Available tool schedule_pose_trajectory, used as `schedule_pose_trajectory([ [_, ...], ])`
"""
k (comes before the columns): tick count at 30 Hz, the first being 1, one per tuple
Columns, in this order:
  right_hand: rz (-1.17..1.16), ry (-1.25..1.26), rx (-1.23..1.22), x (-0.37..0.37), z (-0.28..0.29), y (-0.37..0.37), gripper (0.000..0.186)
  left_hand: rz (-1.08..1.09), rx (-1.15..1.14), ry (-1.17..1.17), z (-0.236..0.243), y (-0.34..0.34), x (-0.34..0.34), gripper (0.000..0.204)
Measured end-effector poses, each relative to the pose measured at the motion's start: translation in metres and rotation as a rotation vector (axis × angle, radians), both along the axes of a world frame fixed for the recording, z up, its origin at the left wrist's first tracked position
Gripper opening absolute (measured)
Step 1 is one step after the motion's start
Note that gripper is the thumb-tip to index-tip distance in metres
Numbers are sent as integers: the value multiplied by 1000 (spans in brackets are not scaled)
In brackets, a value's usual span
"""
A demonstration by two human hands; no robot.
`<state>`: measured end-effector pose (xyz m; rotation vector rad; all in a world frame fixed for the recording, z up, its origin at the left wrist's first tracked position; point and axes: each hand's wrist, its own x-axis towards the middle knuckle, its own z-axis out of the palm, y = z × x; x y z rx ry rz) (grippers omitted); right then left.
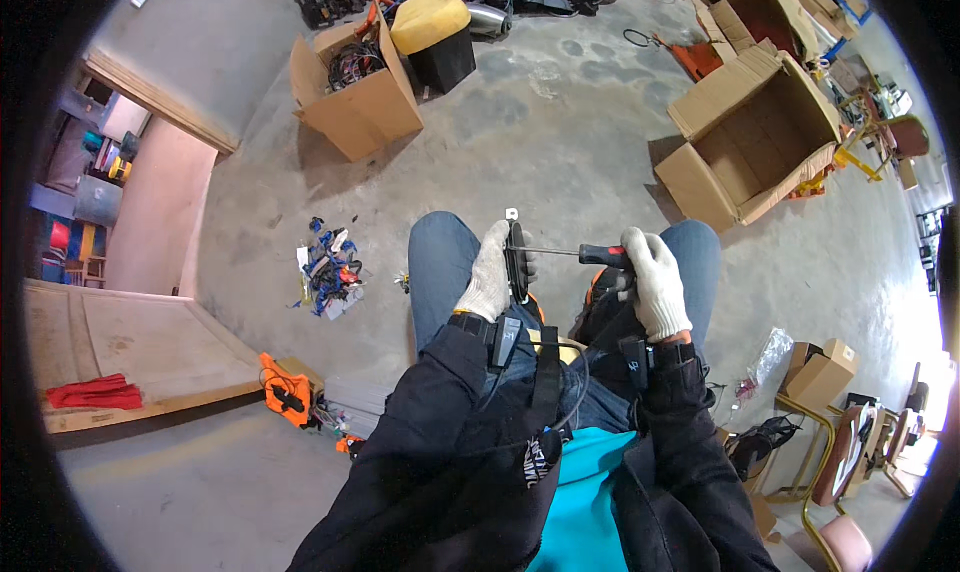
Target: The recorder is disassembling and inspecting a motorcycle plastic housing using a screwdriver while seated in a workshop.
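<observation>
Dark elongated part [517, 264] gripped by curled, gloved left hand [490, 275], red-and-black-handled screwdriver [603, 256] held in closed, gloved right hand [655, 284], shaft [552, 251] directed leftward at the part, open cardboard box [697, 188] seen beyond right hand

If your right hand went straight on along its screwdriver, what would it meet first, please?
Probably the black part in the left hand; the screwdriver seems to reach it, though contact is unclear.
</observation>
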<state>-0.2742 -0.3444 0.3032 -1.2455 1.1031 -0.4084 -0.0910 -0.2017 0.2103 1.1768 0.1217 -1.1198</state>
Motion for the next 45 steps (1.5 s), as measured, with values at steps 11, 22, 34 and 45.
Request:
schedule_pose_trajectory([
  [11,109,-209,-40,-17,-22,-8,17,-103,87,-101,-15,2,-12,74],
  [22,164,-58,53,-13,-32,-17,36,-119,148,-92,-37,3,-2,65],
  [34,151,-26,14,-15,-42,-19,36,-139,225,-140,-17,5,-12,56],
  [45,134,6,23,-10,-35,-16,38,-202,255,-163,-21,5,-9,64],
])
